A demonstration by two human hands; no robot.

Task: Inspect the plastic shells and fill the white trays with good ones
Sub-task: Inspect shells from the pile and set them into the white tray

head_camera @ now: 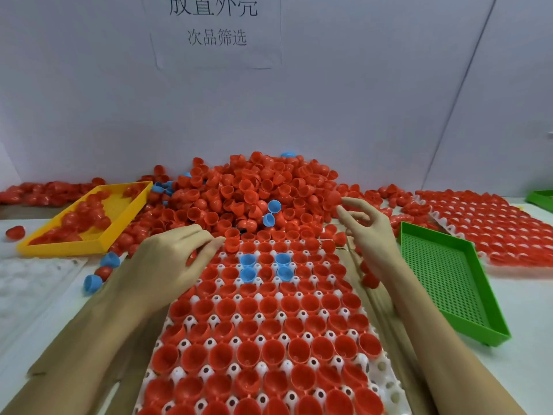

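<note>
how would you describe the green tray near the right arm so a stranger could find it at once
Start at the white tray full of red shells in front of the person, then look just to its right, beside the right forearm. The green tray lies there, a perforated rectangular bin. Unlike the yellow tray on the left, it holds no shells, and it sits nearer than the other green tray at the far right edge.

Hands (179,256) over shell-filled white tray (386,387)

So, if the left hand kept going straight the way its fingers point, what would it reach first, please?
Most likely the red shell at the far edge of the white tray: the left hand points right and away, its fingertips almost touching it. Depth is unclear.
</note>
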